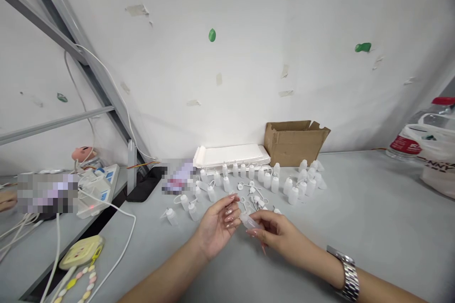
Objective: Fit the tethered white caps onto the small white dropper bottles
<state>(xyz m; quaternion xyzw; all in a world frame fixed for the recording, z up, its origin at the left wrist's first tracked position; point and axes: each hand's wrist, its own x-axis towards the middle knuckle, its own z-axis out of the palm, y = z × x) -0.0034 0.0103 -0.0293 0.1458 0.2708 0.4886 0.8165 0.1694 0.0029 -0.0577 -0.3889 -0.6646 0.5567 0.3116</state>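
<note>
In the head view my right hand [275, 232] grips a small translucent squeeze bottle [250, 221] between thumb and fingers, tilted with its top toward the left. My left hand [222, 220] is beside the bottle's top, palm turned up and fingers curled in. Its thumb and forefinger come together; whatever they may hold is too small to make out. Just beyond both hands lies a loose pile of white caps with ring straps [259, 201]. Several small white bottles [212, 193] stand in rows around that pile, many with caps on. Another group of bottles [293, 195] is at the right.
Behind the bottles are a stack of white padded mailers [231, 155] and an open cardboard box [295, 144]. Cables, a power strip [97, 191] and a yellow case [81, 252] lie left. A large plastic bottle [405, 144] and a bag [439, 170] stand far right.
</note>
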